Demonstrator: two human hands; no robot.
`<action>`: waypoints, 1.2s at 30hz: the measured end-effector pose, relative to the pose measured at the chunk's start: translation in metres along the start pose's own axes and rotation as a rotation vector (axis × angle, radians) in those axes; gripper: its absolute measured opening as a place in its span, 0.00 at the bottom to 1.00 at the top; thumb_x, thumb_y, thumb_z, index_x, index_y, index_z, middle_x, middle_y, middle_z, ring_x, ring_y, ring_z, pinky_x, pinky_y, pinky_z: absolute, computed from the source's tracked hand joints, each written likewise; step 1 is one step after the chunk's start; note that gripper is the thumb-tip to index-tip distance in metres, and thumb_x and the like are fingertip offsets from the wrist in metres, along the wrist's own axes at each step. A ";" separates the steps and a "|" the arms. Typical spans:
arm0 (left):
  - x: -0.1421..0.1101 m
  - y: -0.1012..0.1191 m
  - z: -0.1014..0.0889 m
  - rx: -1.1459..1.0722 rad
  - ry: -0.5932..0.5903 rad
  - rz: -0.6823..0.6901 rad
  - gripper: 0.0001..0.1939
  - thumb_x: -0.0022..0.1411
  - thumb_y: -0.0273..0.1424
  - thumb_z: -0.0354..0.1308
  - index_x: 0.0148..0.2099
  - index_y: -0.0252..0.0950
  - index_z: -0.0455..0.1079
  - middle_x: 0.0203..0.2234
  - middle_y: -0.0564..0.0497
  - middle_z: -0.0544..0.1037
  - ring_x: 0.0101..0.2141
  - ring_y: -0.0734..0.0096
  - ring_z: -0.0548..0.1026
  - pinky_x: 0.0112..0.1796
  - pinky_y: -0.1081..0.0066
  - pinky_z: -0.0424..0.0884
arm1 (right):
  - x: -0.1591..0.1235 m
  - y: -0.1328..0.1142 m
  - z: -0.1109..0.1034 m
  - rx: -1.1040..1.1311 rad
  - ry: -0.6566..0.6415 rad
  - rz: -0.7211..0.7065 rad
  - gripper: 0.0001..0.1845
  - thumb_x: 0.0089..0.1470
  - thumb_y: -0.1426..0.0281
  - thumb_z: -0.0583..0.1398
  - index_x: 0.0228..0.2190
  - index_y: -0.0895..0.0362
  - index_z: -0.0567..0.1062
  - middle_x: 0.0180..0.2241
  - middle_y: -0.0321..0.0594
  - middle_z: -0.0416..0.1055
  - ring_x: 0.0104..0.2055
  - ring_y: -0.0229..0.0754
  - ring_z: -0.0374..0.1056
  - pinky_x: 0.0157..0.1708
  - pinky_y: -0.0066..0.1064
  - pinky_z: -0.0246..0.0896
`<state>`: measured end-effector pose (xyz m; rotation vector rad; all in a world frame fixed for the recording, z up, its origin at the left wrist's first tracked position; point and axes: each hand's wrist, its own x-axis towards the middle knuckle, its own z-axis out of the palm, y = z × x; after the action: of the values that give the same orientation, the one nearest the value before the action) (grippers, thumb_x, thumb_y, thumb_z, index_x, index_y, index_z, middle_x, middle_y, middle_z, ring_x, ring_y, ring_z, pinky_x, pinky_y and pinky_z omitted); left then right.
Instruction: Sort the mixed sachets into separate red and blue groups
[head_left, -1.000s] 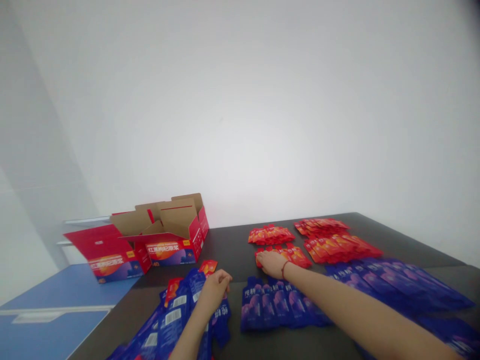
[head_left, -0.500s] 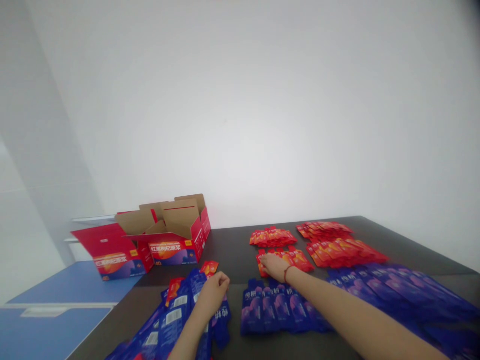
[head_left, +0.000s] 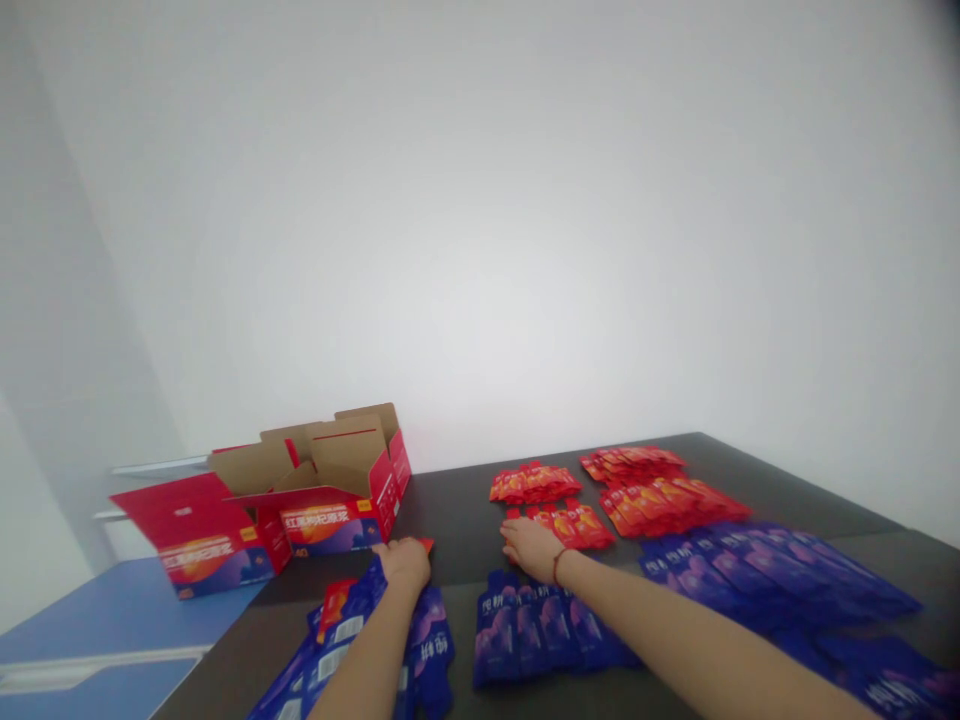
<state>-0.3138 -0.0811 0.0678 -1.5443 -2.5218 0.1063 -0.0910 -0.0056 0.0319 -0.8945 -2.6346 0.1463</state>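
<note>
Legibly, purple pouches (head_left: pixel 529 632) "纯耕", red carton (head_left: pixel 330 530) "40"

Bright, diffuse light washes the white wall (head_left: pixel 510 300), strongest mid-frame and greying toward the upper corners. A faint darker band slants down the left side. 1 dark, out-of-focus smudge sits at the upper right edge. Overall softness blurs the lettering on the red carton (head_left: pixel 330 530); the blue pouches (head_left: pixel 780 575) at lower right look smeared.
</note>
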 end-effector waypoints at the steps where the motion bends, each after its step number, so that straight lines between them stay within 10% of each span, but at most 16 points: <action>1: 0.002 -0.001 -0.001 0.005 0.005 0.011 0.15 0.56 0.23 0.48 0.43 0.31 0.73 0.44 0.34 0.75 0.48 0.47 0.70 0.48 0.47 0.54 | -0.002 -0.003 -0.001 0.024 0.022 -0.010 0.19 0.56 0.69 0.54 0.48 0.62 0.71 0.52 0.53 0.66 0.54 0.50 0.61 0.54 0.40 0.54; 11: -0.017 0.018 -0.054 -0.176 0.177 0.315 0.17 0.65 0.27 0.39 0.46 0.37 0.69 0.37 0.42 0.78 0.40 0.60 0.75 0.38 0.66 0.65 | 0.003 -0.038 -0.023 0.399 0.303 0.047 0.35 0.50 0.67 0.60 0.57 0.62 0.57 0.56 0.53 0.59 0.55 0.47 0.59 0.55 0.39 0.53; 15: -0.039 0.039 -0.057 -0.396 0.182 0.452 0.13 0.64 0.36 0.45 0.38 0.39 0.70 0.30 0.51 0.77 0.33 0.67 0.75 0.33 0.73 0.64 | 0.007 -0.044 -0.044 0.731 0.370 0.214 0.19 0.47 0.69 0.62 0.43 0.57 0.68 0.40 0.40 0.70 0.38 0.40 0.66 0.42 0.33 0.61; 17: -0.048 0.043 -0.049 -0.744 0.087 0.470 0.13 0.61 0.39 0.49 0.35 0.36 0.69 0.26 0.53 0.76 0.28 0.69 0.73 0.30 0.74 0.63 | 0.005 -0.039 -0.054 0.755 0.335 0.253 0.07 0.48 0.69 0.62 0.30 0.57 0.69 0.28 0.34 0.68 0.31 0.37 0.64 0.36 0.30 0.60; 24: -0.084 0.053 -0.024 -1.659 -0.641 0.460 0.24 0.45 0.40 0.66 0.41 0.31 0.68 0.28 0.49 0.77 0.24 0.73 0.72 0.27 0.74 0.66 | -0.020 -0.012 -0.069 0.915 0.091 0.341 0.15 0.51 0.64 0.60 0.18 0.56 0.65 0.15 0.29 0.59 0.20 0.34 0.58 0.24 0.26 0.56; 29: -0.102 0.070 -0.015 -1.728 -0.675 0.391 0.22 0.42 0.37 0.68 0.37 0.31 0.68 0.22 0.51 0.76 0.18 0.77 0.70 0.21 0.77 0.63 | -0.040 -0.009 -0.065 1.155 -0.123 0.314 0.10 0.46 0.62 0.62 0.26 0.56 0.70 0.24 0.34 0.71 0.25 0.37 0.67 0.27 0.27 0.63; 36: -0.106 0.079 -0.002 -1.694 -0.660 0.174 0.19 0.43 0.42 0.66 0.28 0.31 0.68 0.11 0.56 0.68 0.12 0.82 0.61 0.15 0.79 0.52 | -0.051 -0.010 -0.063 1.351 -0.099 0.363 0.11 0.51 0.61 0.58 0.28 0.57 0.69 0.28 0.38 0.74 0.29 0.39 0.71 0.32 0.30 0.67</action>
<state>-0.1969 -0.1396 0.0447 -2.3271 -2.8244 -2.3651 -0.0366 -0.0457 0.0774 -0.7629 -1.7004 1.7747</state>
